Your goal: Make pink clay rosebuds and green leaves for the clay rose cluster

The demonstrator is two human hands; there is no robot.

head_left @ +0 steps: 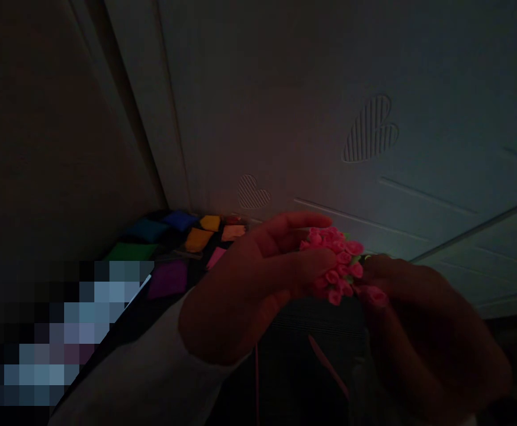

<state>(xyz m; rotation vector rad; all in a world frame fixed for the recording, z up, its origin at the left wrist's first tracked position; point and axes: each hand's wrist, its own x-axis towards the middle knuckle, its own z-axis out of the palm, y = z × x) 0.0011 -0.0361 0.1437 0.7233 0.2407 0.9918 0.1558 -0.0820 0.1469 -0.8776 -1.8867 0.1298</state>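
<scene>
A cluster of small pink flowers [336, 258] with bits of green is gripped between the thumb and fingers of my left hand [249, 272]. Just to its right, my right hand [431, 331] pinches a single pink flower [373, 295] close beside the cluster. Whether that flower touches the cluster is hard to tell in the dim light. The right hand's fingers are mostly in shadow. Below the hands lies a thin pink pointed strip or tool [329, 367], its kind unclear.
Small coloured packets lie at the left, among them a purple one [167, 280], a green one [131, 251], a blue one [181, 220] and an orange one [198, 239]. A lit, pixelated screen [58, 337] stands at lower left. Behind rises a pale panel [285, 106] with embossed hearts.
</scene>
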